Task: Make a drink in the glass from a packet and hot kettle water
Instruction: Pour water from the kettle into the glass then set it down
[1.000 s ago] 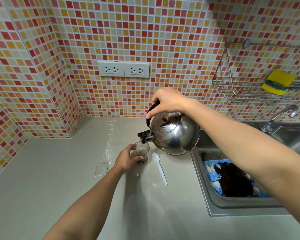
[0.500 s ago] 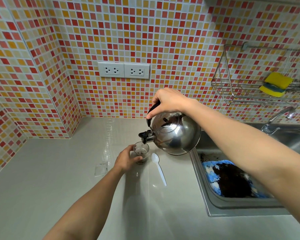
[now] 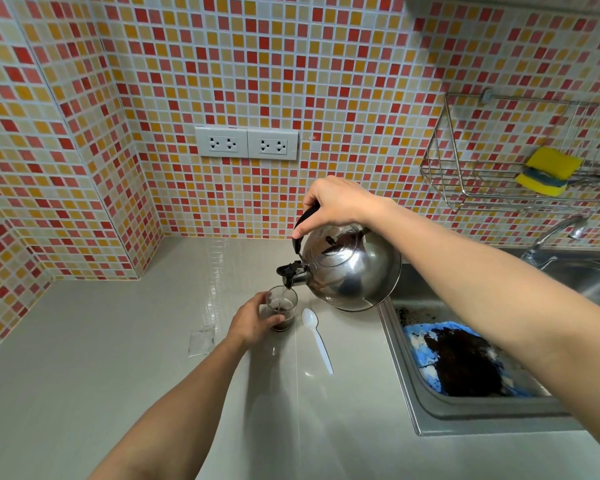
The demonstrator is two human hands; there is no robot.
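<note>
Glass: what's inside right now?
The glass holds dark liquid at the bottom, with a thin stream of water falling in from the kettle spout. The left hand covers its near-left side, so the exact fill level is hidden.

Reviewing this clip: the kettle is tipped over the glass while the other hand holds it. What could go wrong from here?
1. The left hand wraps the glass directly below the kettle spout, so a wandering stream could scald the fingers.
2. The glass is small and already holds dark liquid; continued pouring could overflow onto the counter.
3. The right hand holds the tilted kettle by its handle alone; a slip could knock the glass or the spoon.
</note>
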